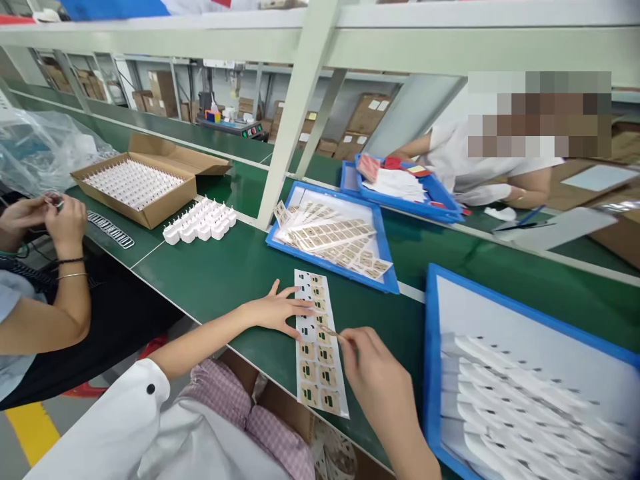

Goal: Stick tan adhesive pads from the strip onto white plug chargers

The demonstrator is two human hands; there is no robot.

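A white backing sheet [334, 404] with two columns of tan die-cut stickers lies lengthwise on the green bench in front of me. Several places in the upper left column are bare white. My left hand [274, 311] rests with fingers spread, its fingertips on the sheet's left side. My right hand [373, 360] is at the sheet's right edge, thumb and fingers pinched on a small thin tan piece [330, 331] over the right column. Whether that piece is a peeled sticker or a tool tip is too small to tell.
Behind the sheet, a blue tray [395, 283] holds more sticker sheets. Another blue tray [431, 373] at right holds rows of white parts. White blocks [200, 223] and an open carton [170, 208] stand to the left. Co-workers sit at left and across the bench, beyond a pale post [295, 120].
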